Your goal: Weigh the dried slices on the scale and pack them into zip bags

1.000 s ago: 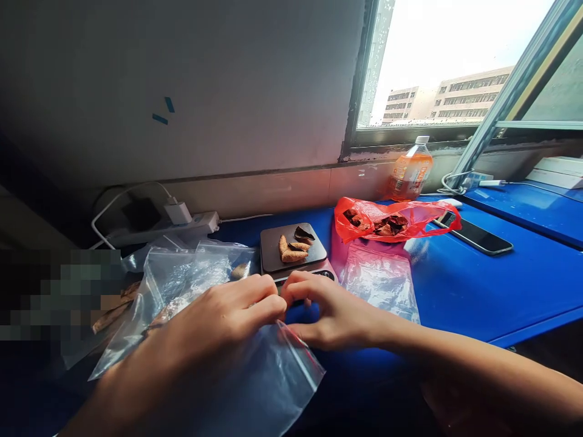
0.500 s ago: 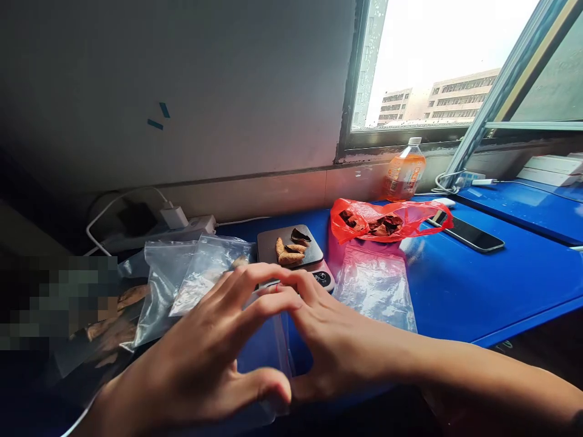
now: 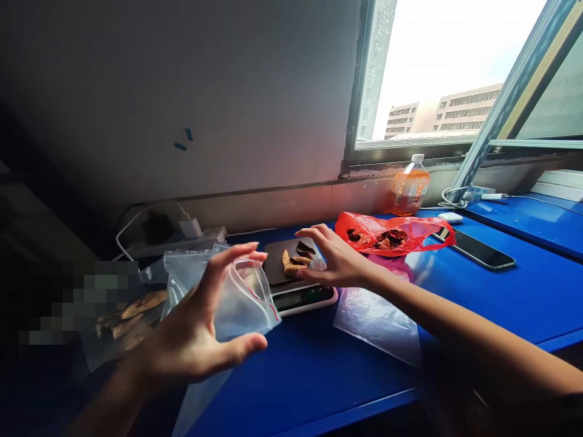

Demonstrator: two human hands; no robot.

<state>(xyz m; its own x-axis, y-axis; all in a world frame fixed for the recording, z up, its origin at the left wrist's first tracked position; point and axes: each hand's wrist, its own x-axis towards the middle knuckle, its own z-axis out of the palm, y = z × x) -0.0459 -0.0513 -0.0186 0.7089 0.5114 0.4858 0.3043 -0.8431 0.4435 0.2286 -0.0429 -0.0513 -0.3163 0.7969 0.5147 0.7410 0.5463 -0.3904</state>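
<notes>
My left hand [image 3: 200,334] is at the lower left, with a clear zip bag [image 3: 241,297] held at its fingers. The bag's mouth, edged with a red line, faces right and its lower part hangs below the hand. Thumb and forefinger are spread wide; the other fingers are partly hidden. My right hand [image 3: 334,258] is over a kitchen scale [image 3: 304,298], its fingers curved apart around several dried brown pieces [image 3: 291,265] on the plate. The thumb is close to the pieces; whether it touches them I cannot tell. A dark curled piece [image 3: 305,247] lies there too.
Behind my right hand sits a red plastic bag [image 3: 394,233] of dark dried pieces. A flat clear bag [image 3: 378,321] lies before it. A phone [image 3: 483,249] and a drink bottle [image 3: 409,188] are at right. More zip bags [image 3: 180,270] and a power strip [image 3: 212,237] are left.
My hands were together at the zip bag's mouth. My right hand has moved forward to the dried pieces on the scale, while my left has kept the bag.
</notes>
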